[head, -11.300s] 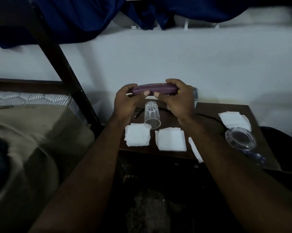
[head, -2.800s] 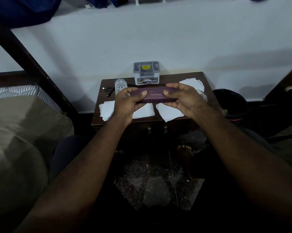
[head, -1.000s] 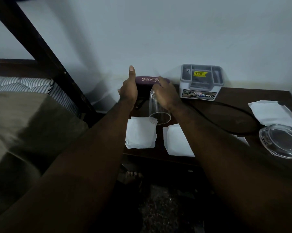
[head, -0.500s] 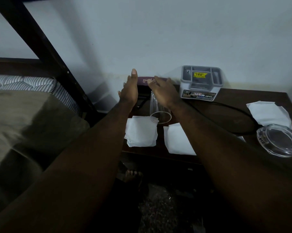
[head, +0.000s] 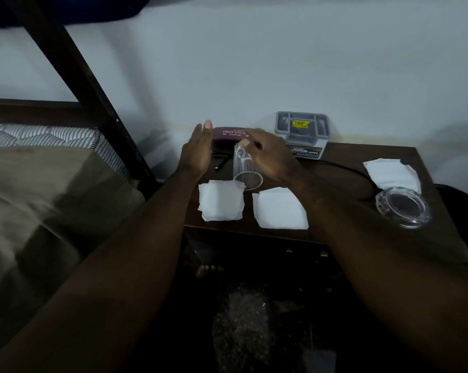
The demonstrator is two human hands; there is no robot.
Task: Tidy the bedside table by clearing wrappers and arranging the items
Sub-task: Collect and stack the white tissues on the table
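The left hand stands edge-on with its fingers straight and spread open, gripping nothing — just right of them the dark purple hard spectacle case lies at the back of the dark wooden worktop. Nearer than those fingers lie two white folded paper squares. The right hand hangs loosely curled, fingers unclasped, touching or just behind a clear drinking glass; I cannot tell which. Right of it sit a grey plastic organiser box, another white paper and a clear glass ashtray.
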